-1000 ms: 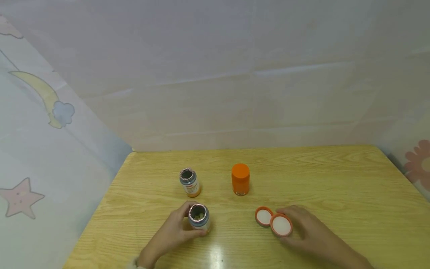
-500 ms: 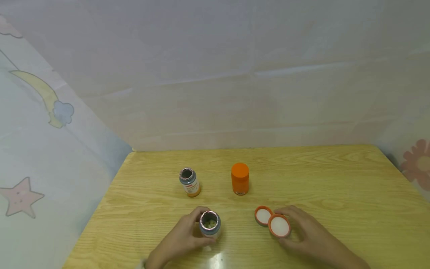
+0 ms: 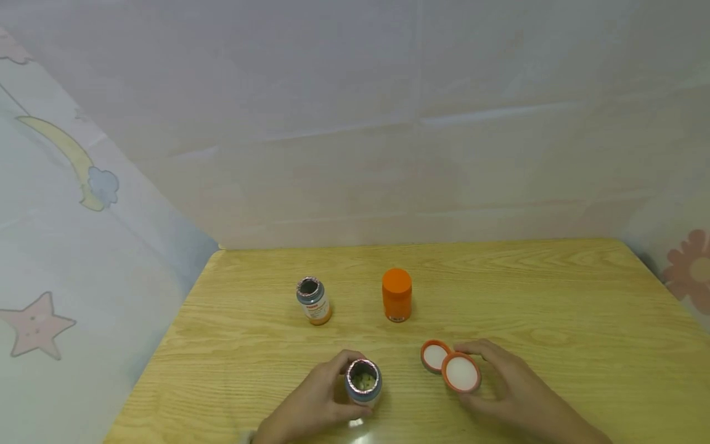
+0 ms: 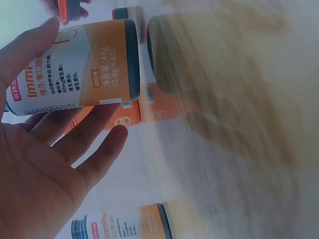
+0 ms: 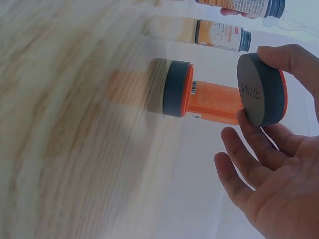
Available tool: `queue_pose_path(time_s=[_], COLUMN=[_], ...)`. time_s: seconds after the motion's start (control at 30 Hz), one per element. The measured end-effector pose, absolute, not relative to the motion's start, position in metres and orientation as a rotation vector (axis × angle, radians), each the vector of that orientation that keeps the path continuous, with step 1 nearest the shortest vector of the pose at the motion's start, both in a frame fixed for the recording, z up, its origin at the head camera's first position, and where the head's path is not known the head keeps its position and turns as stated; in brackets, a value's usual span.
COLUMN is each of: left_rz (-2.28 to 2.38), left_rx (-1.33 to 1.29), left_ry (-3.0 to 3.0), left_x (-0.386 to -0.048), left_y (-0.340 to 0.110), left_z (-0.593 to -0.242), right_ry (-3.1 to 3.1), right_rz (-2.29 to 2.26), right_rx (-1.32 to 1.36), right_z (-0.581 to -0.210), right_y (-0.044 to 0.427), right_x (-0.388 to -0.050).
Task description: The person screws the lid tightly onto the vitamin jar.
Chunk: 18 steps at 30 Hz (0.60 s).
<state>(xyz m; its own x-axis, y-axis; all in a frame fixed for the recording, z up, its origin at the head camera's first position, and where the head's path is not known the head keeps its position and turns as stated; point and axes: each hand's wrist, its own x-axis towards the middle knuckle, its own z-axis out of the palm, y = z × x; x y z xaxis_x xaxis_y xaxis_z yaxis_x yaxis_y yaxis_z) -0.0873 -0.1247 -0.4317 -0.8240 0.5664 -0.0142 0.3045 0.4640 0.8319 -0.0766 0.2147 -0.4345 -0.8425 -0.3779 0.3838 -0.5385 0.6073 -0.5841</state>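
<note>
My left hand (image 3: 313,401) grips an open vitamin bottle (image 3: 363,383) with a torn foil rim; pale tablets show inside. In the left wrist view that bottle (image 4: 79,67), white and orange with a dark base, is held a little above the table. My right hand (image 3: 507,385) pinches a bottle cap (image 3: 461,373) by its edge, its white lining facing up. From the right wrist view the cap (image 5: 259,89) has a dark grey top and hangs clear of the table. A second cap (image 3: 434,356) lies lining up just beside it.
Behind my left hand stands another opened vitamin bottle (image 3: 314,301). An orange bottle with its lid on (image 3: 397,296) stands at the middle back. The wooden table (image 3: 527,290) ends at a pale cloth backdrop (image 3: 416,154).
My left hand has carried the vitamin bottle rightward and nearer to me, toward the caps. The right hand and its cap have barely shifted.
</note>
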Motion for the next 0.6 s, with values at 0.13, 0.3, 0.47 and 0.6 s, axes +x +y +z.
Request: queue_pose_path(time_s=[0.13, 0.3, 0.47, 0.6], left_rz=[1.313, 1.321, 1.29, 1.275], left_rx=[0.764, 0.808, 0.79, 0.773], left_ry=[2.412, 2.395, 2.378, 2.353], left_x=[-0.084, -0.081, -0.079, -0.077], left_y=[-0.12, -0.115, -0.11, -0.108], left_z=[-0.432, -0.432, -0.43, -0.429], right_ry=[-2.557, -2.477, -2.453, -2.467], right_rz=[1.071, 1.097, 1.105, 1.073], right_rx=[0.795, 0.872, 0.921, 0.944], right_z=[-0.434, -0.435, -0.435, -0.435], right_y=[0.214, 0.213, 0.214, 0.215], right_x=[-0.076, -0.076, -0.076, -0.076])
